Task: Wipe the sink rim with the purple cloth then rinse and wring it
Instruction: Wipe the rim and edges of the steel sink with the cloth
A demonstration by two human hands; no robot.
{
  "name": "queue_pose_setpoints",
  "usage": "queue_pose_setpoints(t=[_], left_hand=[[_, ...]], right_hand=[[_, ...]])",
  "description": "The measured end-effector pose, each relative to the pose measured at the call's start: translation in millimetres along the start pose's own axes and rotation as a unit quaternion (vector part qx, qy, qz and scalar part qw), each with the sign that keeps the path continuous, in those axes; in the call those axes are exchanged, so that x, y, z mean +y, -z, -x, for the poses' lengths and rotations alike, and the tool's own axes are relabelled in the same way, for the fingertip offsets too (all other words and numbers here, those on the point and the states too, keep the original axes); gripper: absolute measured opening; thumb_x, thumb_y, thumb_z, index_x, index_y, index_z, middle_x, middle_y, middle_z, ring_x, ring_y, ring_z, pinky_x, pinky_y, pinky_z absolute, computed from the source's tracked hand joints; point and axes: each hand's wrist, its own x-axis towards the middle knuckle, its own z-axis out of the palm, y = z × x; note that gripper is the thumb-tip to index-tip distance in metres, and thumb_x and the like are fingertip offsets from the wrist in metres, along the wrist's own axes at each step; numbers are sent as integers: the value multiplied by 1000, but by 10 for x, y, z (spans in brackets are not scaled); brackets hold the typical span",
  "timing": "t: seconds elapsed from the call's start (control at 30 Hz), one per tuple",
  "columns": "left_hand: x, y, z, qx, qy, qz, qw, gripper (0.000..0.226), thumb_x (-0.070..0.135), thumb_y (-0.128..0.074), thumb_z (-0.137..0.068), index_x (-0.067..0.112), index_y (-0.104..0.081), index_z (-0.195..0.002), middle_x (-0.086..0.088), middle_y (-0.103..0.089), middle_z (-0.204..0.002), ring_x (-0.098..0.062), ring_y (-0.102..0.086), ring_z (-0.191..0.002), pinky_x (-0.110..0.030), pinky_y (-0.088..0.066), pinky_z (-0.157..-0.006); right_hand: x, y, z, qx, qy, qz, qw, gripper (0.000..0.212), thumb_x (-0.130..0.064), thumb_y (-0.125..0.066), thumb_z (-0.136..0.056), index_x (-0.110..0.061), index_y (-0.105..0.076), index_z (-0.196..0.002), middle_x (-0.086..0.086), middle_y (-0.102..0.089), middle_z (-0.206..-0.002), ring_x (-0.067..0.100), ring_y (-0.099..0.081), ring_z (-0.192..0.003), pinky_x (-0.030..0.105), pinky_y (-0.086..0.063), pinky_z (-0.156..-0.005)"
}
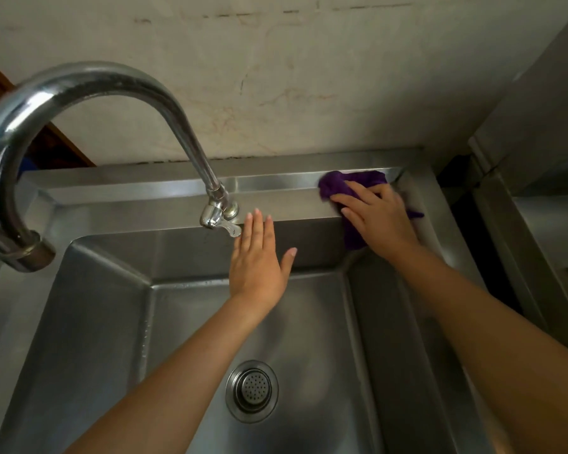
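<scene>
A stainless steel sink fills the view; its back rim [145, 204] runs along the wall. The purple cloth [345, 185] lies crumpled on the rim's back right corner, part of it hanging over the basin's edge. My right hand [377, 221] presses flat on the cloth, fingers spread over it. My left hand [258, 260] hovers over the basin with fingers apart, holding nothing, its fingertips just right of the tap handle [230, 228].
A curved chrome faucet [79, 83] arches from the back rim towards the camera at the left. A round drain strainer [252, 390] sits in the basin floor. A stained wall [309, 77] stands behind, and a steel unit [538, 224] at the right.
</scene>
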Motion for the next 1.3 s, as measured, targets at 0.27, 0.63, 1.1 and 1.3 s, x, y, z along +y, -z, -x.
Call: queue_pose_setpoints(t=[0.27,0.63,1.1,1.3], left_hand=[[357,-73,-585,-38,-132,-31,990,67,49,-22,-97,17,4,-149,-3,12,-159,-16,15,-145,-35,10,-118],[324,-260,-671,49,-166,-77,982,71,55,-11,-90,17,0,-149,-3,4,-159,-17,7,-146,-36,3,-120],[329,-236,-649,52,-171,-74,981,72,55,-21,-93,16,1,-149,-4,4,-159,-17,7,-146,-36,5,-119],[322,-271,-651,63,-169,-80,980,74,57,-24,-93,16,2,-149,-4,6,-159,-17,8,-146,-36,6,-119]], right_hand=[[-20,-19,284,57,-148,28,987,36,-34,-48,-92,-25,-54,-127,6,-56,-131,34,-50,-103,42,-39,-88],[58,-32,289,69,-193,90,975,46,-38,-36,-91,-22,-52,-131,11,-54,-136,34,-46,-123,48,-28,-107],[277,129,277,3,-97,113,989,47,-34,-27,-91,-15,-58,-121,14,-63,-123,30,-50,-123,47,-22,-114],[283,122,50,10,-109,134,985,40,-34,-40,-90,-13,-54,-121,18,-60,-123,34,-49,-120,48,-21,-114]])
